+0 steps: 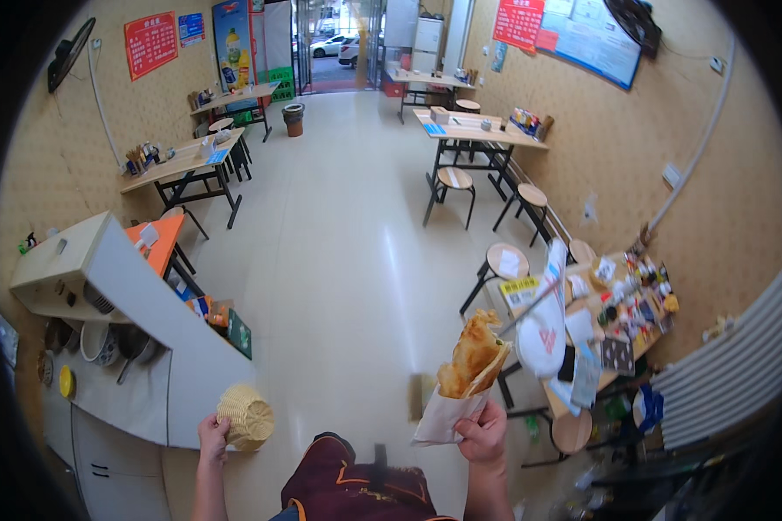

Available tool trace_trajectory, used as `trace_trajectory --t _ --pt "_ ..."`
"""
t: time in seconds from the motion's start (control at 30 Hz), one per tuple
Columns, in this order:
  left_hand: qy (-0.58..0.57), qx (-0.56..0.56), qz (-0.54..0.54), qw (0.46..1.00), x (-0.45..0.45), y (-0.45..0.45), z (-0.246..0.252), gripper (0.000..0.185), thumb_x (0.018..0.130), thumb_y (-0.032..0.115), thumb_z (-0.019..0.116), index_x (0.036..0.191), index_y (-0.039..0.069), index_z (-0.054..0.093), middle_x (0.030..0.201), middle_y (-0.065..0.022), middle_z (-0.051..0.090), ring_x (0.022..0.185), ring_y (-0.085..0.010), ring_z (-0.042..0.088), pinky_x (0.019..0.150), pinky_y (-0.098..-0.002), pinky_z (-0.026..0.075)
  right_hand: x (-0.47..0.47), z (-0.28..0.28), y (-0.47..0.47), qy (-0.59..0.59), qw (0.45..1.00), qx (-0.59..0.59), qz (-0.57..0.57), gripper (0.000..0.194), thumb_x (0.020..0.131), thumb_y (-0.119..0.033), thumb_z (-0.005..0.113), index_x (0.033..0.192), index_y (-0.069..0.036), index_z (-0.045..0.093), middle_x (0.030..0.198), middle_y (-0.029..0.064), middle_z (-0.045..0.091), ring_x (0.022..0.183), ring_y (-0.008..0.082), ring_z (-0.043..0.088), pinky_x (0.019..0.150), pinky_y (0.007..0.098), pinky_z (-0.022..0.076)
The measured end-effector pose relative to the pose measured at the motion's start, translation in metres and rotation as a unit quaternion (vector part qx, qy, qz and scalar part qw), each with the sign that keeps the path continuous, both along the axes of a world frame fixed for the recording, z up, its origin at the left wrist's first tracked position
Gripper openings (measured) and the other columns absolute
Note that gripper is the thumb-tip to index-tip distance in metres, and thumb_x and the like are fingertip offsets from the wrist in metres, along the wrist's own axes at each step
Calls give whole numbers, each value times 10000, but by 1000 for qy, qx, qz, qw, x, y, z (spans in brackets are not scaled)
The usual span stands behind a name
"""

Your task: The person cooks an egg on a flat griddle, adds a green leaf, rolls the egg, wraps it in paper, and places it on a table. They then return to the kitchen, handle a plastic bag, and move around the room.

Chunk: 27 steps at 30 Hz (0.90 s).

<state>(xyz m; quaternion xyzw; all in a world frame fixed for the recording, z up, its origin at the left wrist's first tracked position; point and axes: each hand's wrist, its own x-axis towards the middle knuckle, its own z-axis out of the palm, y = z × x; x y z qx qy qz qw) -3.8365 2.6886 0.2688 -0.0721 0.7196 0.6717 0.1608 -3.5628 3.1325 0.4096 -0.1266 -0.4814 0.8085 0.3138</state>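
Note:
My left hand [214, 437] grips the edge of a small woven basket [246, 417], which is tilted so that its underside faces the camera. Fingers of my right hand [482, 431] are closed around a white paper sleeve [448, 417]. A browned, folded flatbread [474, 357] stands up out of that sleeve, with a bit of green filling at its right side. Between the hands, a dark maroon apron [365, 488] with orange trim covers my front. Neither hand touches the furniture.
A cluttered wooden table [534, 303] is at right, with a white racket cover [543, 335] and round stools [507, 260] beside it. At left stands a white cabinet [195, 384] holding bowls and pans. Further off are wooden dining tables [189, 159], a trash bin [293, 120] and a glass doorway [303, 45].

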Motion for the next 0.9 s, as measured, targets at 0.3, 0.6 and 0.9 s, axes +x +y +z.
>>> trace_trajectory --t 0.3,0.6,0.9 --pt "-13 -98 -7 995 -282 196 -93 121 907 7 678 1024 -23 674 878 -54 686 784 -139 649 707 -297 533 -237 -31 191 8 995 -2 -98 496 697 24 629 1183 107 577 1092 148 691 939 231 675 900 355 530" --pt "-119 7 -10 993 -608 470 -81 156 972 47 626 1096 -45 646 990 -121 705 835 -228 699 775 -371 588 -399 -33 376 38 975 -30 -218 650 751 -59 767 1330 94 515 1225 167 656 1084 277 659 977 402 522" --pt "-142 132 -39 980 -817 704 -111 228 1022 89 559 1188 -58 613 1145 -164 688 1037 -302 687 928 -451 567 -574 -55 624 51 961 -37 -269 696 783 -118 787 1366 97 474 1242 204 640 1096 328 665 968 450 543"
